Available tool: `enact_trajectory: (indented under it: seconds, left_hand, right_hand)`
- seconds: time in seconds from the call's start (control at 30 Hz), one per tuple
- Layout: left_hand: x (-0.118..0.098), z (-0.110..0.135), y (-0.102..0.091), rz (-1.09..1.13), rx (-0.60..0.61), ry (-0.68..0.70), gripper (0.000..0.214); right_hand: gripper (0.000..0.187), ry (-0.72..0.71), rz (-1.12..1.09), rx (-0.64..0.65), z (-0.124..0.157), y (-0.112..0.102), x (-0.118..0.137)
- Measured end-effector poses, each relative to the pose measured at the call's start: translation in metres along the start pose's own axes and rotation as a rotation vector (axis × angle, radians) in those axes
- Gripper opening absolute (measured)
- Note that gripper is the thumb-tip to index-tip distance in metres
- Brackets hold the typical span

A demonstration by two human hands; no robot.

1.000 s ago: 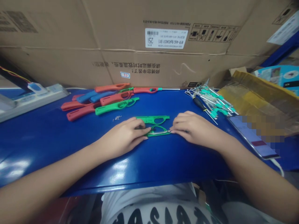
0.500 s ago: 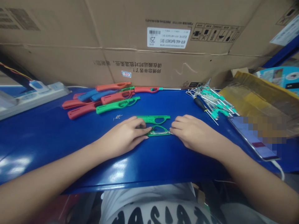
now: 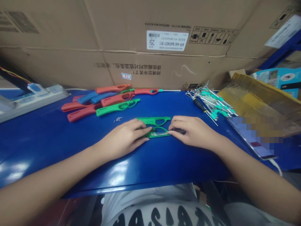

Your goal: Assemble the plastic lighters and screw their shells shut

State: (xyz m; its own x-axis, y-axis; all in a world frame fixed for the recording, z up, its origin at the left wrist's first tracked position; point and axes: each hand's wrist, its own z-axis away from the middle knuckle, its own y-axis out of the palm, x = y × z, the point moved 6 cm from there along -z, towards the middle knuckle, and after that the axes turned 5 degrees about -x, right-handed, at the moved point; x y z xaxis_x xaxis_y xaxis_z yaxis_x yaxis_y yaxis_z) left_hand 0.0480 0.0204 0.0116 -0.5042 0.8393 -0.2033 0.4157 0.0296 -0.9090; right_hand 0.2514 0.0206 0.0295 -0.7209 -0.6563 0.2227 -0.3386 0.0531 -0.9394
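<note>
Green casing (image 3: 158, 133) lies held between left hand (image 3: 124, 138) and right hand (image 3: 191, 131).

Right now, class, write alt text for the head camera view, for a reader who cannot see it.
Two bare hands meet at a green plastic shell on a blue table: the left hand lies flat over one end, the right hand touches the other. A second green shell lies just behind it; coloured shells are piled farther back.

Even, bright light comes from above; white glare lies on the blue table (image 3: 16, 166) at lower left. Edges bend; a patch at right is pixelated.
</note>
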Motion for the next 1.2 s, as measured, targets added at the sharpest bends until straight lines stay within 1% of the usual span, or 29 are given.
enact_trajectory:
  seconds: [0.1, 0.2, 0.27, 0.43, 0.57, 0.67, 0.8, 0.9, 1.03, 1.13, 1.2]
  left_hand:
    - [0.0, 0.0, 0.0, 0.015, -0.021, 0.001, 0.039]
    - [-0.002, 0.0, 0.0, 0.064, -0.038, 0.001, 0.038]
    - [-0.004, 0.0, 0.001, 0.109, -0.045, 0.005, 0.038]
    - [-0.01, -0.003, 0.005, 0.193, -0.067, 0.007, 0.039]
    - [-0.011, -0.003, 0.007, 0.246, -0.094, -0.013, 0.036]
    - [-0.01, -0.003, 0.007, 0.273, -0.108, -0.042, 0.033]
    - [-0.009, -0.003, 0.008, 0.284, -0.109, -0.074, 0.033]
    - [-0.009, -0.002, 0.009, 0.264, -0.074, -0.076, 0.035]
    - [-0.011, -0.003, 0.008, 0.233, -0.032, -0.065, 0.035]
    - [-0.013, -0.005, 0.006, 0.233, -0.022, -0.052, 0.03]
    - [-0.014, -0.005, 0.006, 0.244, -0.007, -0.04, 0.025]
  right_hand:
    - [0.015, -0.032, -0.027, -0.063, -0.002, -0.001, 0.002]
    - [0.031, -0.073, -0.062, -0.153, -0.005, -0.001, 0.006]
    - [0.036, -0.084, -0.083, -0.166, -0.007, 0.002, 0.008]
    - [0.017, -0.064, -0.144, -0.119, -0.009, 0.017, 0.01]
    - [0.015, -0.03, -0.219, -0.107, -0.01, 0.024, 0.009]
    - [0.014, -0.04, -0.234, -0.103, -0.011, 0.025, 0.01]
    - [0.015, -0.068, -0.203, -0.115, -0.012, 0.024, 0.013]
    - [0.016, -0.069, -0.179, -0.101, -0.011, 0.021, 0.015]
    - [0.014, -0.037, -0.206, -0.03, -0.007, 0.013, 0.012]
    - [0.006, -0.053, -0.269, 0.04, -0.004, 0.009, 0.008]
    - [0.003, -0.067, -0.309, 0.049, -0.004, 0.008, 0.006]
